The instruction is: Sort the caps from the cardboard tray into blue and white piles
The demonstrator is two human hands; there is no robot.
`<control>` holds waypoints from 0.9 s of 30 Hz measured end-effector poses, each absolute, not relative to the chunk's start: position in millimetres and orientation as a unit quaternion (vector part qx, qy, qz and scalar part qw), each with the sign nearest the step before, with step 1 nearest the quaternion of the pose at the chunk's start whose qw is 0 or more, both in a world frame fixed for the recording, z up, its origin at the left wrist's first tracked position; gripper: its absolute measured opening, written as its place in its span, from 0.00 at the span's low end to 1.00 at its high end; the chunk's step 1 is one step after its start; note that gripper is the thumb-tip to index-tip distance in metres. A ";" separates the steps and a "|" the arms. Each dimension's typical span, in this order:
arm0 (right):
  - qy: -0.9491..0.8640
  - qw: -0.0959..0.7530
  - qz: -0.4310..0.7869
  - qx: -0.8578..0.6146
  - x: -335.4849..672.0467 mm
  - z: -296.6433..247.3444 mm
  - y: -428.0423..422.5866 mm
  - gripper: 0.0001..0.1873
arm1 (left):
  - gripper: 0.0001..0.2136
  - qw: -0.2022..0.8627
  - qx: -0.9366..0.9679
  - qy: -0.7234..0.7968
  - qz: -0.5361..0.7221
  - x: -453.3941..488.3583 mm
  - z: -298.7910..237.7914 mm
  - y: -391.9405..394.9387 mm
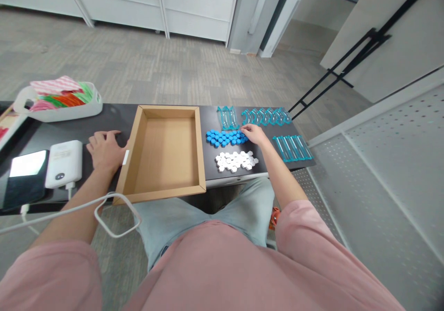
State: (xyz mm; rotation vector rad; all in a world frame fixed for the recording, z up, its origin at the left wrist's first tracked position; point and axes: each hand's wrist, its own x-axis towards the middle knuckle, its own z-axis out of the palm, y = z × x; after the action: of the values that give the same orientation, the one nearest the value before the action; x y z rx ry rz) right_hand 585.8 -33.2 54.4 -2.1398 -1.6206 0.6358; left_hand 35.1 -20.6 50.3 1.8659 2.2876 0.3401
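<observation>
My right hand (253, 133) reaches to the right end of a cluster of small blue hexagonal pieces (222, 138). Its fingertips are pinched together over the blue pieces, and whatever may be between them is hidden. Closer to me lies a patch of white hexagonal pieces (236, 161). Clear tubes with teal ends form a group (228, 117) behind the blue pieces. My left hand (106, 151) rests open on the dark table, fingers spread, beside the left wall of a shallow cardboard box (202, 153). Nothing is visible inside the box.
Curved teal-and-clear pieces (266, 116) lie at the back right, with straight tubes (293, 148) near the right edge. On the left are a white power bank (64, 164), a phone (26, 177), a looping white cable (120, 195) and a white basket (69, 113) of colourful items.
</observation>
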 end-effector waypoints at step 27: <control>-0.764 0.520 0.140 -0.355 504.6 174.6 -285.6 0.25 | 0.32 0.058 0.643 0.763 0.032 41.0 60.4 -25.0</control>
State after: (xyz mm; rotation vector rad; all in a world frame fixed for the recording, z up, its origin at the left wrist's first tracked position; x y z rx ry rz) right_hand 504.6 -285.6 174.6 -0.8502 -1.8320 0.3347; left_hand 41.0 -25.0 60.4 1.9493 2.3106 0.0981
